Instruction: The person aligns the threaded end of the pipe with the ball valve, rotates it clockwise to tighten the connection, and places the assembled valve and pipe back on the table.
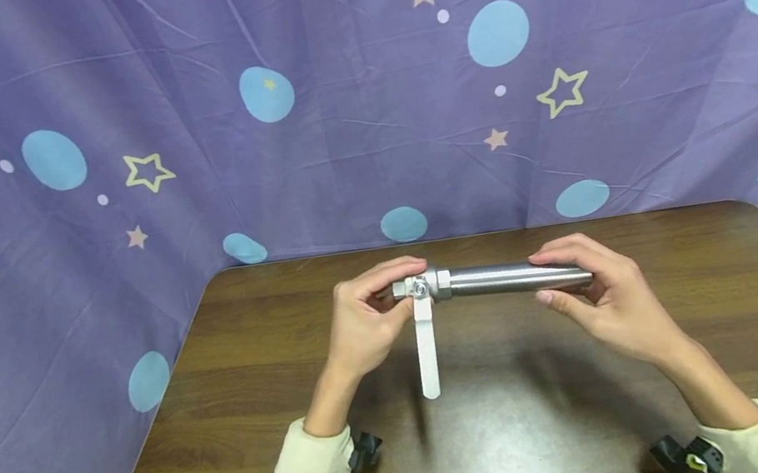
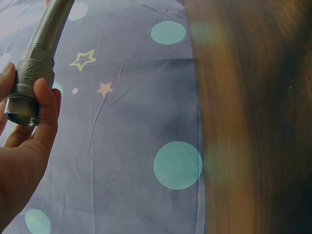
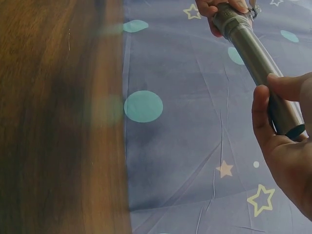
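Note:
A ball valve [image 1: 442, 283] with a long white lever handle [image 1: 428, 355] is joined at its right end to a smooth steel pipe [image 1: 493, 280]. Both are held level above the table, and the lever points toward me. My left hand [image 1: 363, 319] grips the valve body between thumb and fingers; the left wrist view shows the valve's open threaded end [image 2: 22, 114] and raised lettering on its body. Around the far end of the pipe, my right hand [image 1: 610, 297] holds with thumb below and fingers above. The pipe's end face [image 3: 295, 130] shows in the right wrist view.
Below the hands lies a brown wooden table [image 1: 256, 359] with rounded back corners. A purple curtain [image 1: 348, 149] with stars and blue spots hangs behind and at the sides. Black wrist mounts [image 1: 365, 450] sit at both sleeves.

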Demonstrator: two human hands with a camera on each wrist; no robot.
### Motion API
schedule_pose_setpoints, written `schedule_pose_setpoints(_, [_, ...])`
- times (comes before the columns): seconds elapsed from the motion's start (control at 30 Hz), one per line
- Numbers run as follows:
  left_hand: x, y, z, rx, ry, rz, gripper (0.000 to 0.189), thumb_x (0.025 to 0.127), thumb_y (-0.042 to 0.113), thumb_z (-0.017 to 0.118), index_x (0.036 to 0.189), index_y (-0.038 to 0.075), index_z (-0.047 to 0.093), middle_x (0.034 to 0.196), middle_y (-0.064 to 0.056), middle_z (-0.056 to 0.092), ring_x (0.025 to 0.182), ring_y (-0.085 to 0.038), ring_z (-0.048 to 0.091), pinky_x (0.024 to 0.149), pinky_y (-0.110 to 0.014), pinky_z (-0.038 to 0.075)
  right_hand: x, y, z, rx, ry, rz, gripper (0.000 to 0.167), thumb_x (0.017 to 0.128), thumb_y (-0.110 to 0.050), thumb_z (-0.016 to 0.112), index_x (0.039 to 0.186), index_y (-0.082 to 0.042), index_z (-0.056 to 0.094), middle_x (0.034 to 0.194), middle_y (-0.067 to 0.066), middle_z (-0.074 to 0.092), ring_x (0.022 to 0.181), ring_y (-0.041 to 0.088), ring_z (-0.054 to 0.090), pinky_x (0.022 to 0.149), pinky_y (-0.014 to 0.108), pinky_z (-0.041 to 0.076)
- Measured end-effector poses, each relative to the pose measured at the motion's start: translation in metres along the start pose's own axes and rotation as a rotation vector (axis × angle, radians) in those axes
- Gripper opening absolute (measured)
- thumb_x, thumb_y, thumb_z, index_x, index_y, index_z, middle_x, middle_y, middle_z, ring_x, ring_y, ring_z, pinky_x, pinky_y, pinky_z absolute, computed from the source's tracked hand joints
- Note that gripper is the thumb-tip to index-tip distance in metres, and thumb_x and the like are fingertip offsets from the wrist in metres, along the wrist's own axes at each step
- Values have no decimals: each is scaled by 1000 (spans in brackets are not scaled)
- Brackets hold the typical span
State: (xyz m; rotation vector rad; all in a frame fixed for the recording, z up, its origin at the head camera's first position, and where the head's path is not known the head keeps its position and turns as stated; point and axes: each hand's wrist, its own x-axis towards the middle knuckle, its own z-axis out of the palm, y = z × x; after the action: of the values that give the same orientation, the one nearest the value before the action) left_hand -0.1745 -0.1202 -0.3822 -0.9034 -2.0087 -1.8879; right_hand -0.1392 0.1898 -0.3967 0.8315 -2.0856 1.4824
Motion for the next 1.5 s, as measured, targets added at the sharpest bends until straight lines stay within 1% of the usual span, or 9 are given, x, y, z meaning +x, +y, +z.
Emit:
schedule_pose_setpoints(0.13, [1,0,0,-1,-1,5,39,81,-21,66,116,-11,77,123,-29,75,116,-17,74,93,-22,65,0,0,1,12,19,-30,52,73,31,77,121,12,71,121,3,70,105,7,69,68,14,62])
schedule_pose_setpoints(0.23, [1,-1,0,-4,-3,7,38,80,-22,66,116,-12,76,123,-30,75,116,-13,73,93,-21,65,1,0,2,3,32,-41,52,72,31,77,120,12,71,121,2,72,103,7,69,66,13,61])
schedule_pose_setpoints(0.37, [1,-1,0,-4,-4,11,38,80,-22,66,115,-13,76,123,-31,75,116,-10,72,91,-19,64,1,0,2,-22,41,-21,52,72,29,79,120,8,73,118,1,73,102,5,69,64,13,59])
schedule_pose_setpoints(0.6, [0,-2,0,-7,-2,6,40,80,-22,65,116,-11,76,123,-30,75,116,-17,74,92,-21,65,1,2,2,-58,41,5,49,72,28,80,116,8,74,117,0,75,102,3,69,64,13,59])
schedule_pose_setpoints(0.87, [-2,-3,-1,20,-4,-25,39,80,-17,65,116,-10,77,124,-26,76,115,-11,73,86,-21,66,0,1,2,-64,35,31,50,73,25,82,118,3,75,116,-2,75,102,3,70,66,13,60])
schedule_pose_setpoints(1.03, [-1,-2,-1,13,-7,-21,39,80,-17,64,116,-10,77,124,-27,76,115,-10,73,86,-22,66,1,-3,0,-78,29,62,49,75,23,82,119,2,76,115,-2,75,95,1,69,62,14,59])
schedule_pose_setpoints(1.17, [0,-2,0,11,-9,-17,39,80,-18,65,116,-10,78,124,-27,76,114,-11,73,84,-21,66,1,-5,-1,-79,22,86,48,77,22,81,120,1,75,116,-8,74,86,0,68,59,16,59])
schedule_pose_setpoints(1.3, [0,-2,-1,15,-9,-11,39,80,-18,65,115,-10,78,124,-27,76,114,-10,73,84,-22,67,1,-6,-1,-76,11,96,46,80,21,80,121,1,75,115,-12,73,77,0,68,56,18,60])
schedule_pose_setpoints(1.5, [-1,-2,0,17,-9,0,38,80,-19,65,115,-12,77,124,-28,76,116,-6,72,87,-21,66,0,-5,-3,-70,1,96,45,81,21,78,121,1,74,111,-13,72,68,3,67,52,22,59])
